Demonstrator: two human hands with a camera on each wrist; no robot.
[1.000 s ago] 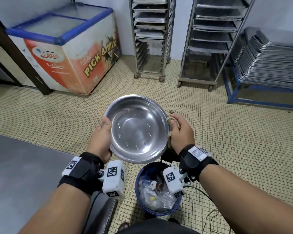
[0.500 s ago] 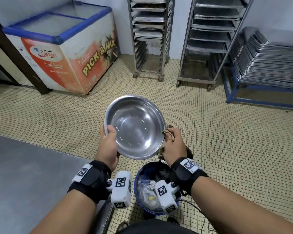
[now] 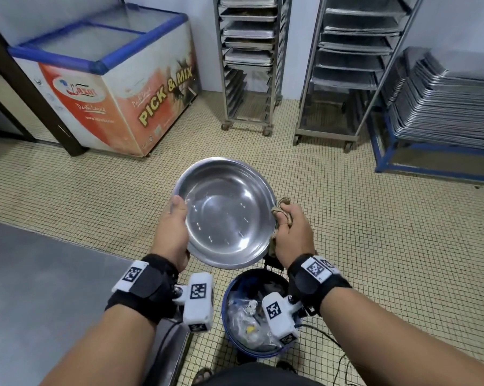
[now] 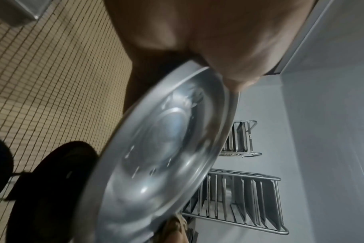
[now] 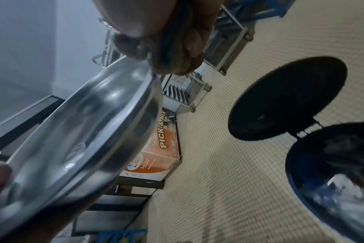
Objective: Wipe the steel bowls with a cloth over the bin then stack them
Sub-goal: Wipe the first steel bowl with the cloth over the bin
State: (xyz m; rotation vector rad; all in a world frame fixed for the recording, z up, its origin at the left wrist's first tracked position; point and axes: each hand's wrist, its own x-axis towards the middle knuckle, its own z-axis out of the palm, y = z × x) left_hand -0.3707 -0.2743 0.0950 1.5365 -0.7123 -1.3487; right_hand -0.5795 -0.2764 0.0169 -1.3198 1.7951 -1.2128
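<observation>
A round steel bowl [image 3: 226, 215] is held tilted toward me above a blue bin [image 3: 256, 313]. My left hand [image 3: 170, 232] grips its left rim, thumb on the inner edge; the left wrist view shows that thumb on the bowl's rim [image 4: 156, 156]. My right hand [image 3: 291, 232] holds a brown cloth [image 3: 282, 207] bunched in its fingers against the bowl's right rim. The right wrist view shows the cloth [image 5: 170, 49] wrapped over the edge of the bowl [image 5: 77, 139]. The bin [image 5: 330, 180] holds crumpled waste, and its black lid [image 5: 285, 98] stands open.
A steel counter [image 3: 40, 288] lies at my lower left. Ahead stand a chest freezer [image 3: 109, 84] marked PICK & MIX, two wheeled tray racks [image 3: 249, 65], and a pile of steel trays [image 3: 447, 104] on a blue frame. Cables run over the tiled floor [image 3: 374, 232].
The bowl has tipped a little and shifted between my hands. My right hand with the cloth has slid along the right rim, dipping lower and then coming back up.
</observation>
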